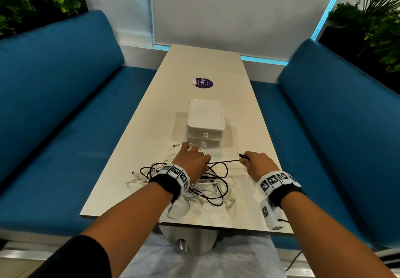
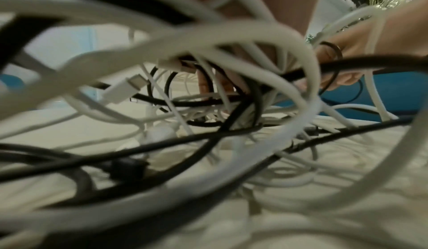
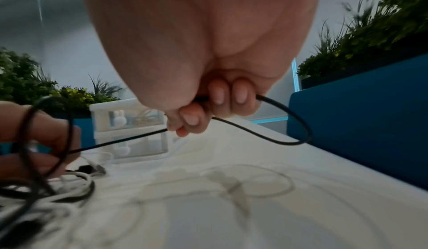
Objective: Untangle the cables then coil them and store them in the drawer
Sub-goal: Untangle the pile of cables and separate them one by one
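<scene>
Drawer unit (image 1: 205,126) stands just beyond tangled cables (image 1: 201,185).

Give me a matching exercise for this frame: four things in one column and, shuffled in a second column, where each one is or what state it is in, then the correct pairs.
Column 1
1. right hand
2. left hand
3. drawer unit
4. purple sticker

Column 2
A. lies on the table beyond the drawers
B. stands shut behind the cable tangle
C. rests on the heap, among black and white cables
D. grips the black cable near its plug end

Pairs: 1-D, 2-C, 3-B, 4-A
</scene>
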